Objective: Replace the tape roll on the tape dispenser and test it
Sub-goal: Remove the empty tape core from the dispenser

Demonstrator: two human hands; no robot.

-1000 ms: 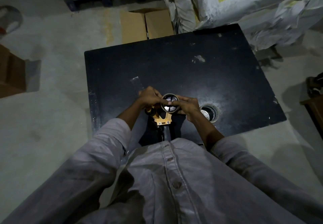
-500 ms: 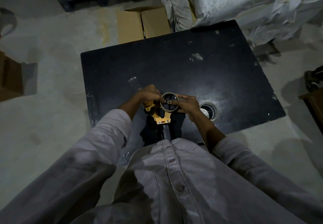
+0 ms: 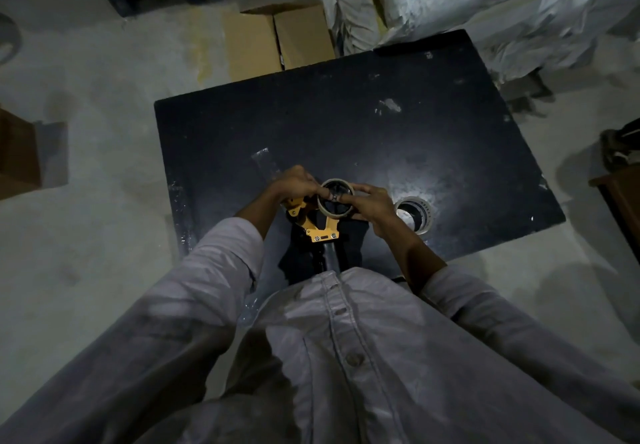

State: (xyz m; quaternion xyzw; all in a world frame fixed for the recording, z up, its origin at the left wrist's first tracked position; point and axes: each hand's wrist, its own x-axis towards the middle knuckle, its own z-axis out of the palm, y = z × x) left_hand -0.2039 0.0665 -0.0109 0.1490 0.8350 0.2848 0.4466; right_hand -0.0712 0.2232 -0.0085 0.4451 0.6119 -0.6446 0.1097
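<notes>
A yellow tape dispenser (image 3: 317,227) with a black handle lies at the near edge of the black table (image 3: 346,125). A thin tape roll (image 3: 335,213) sits on the dispenser's black wheel. My left hand (image 3: 294,184) grips the roll's left side and the dispenser's front, one fingertip pressing near the hub. My right hand (image 3: 372,201) holds the roll's right rim, its index finger reaching toward the hub. A second tape roll (image 3: 417,215) lies flat on the table just right of my right hand.
A strip of clear tape (image 3: 265,163) is stuck on the table beyond my left hand. Cardboard boxes (image 3: 277,38) and large white sacks (image 3: 450,0) stand behind the table. A brown box (image 3: 17,156) is on the floor at left, wooden furniture (image 3: 620,201) at right.
Both hands stay on the roll and dispenser. My fingertips have shifted inward toward the hub of the wheel. The view has tilted slightly.
</notes>
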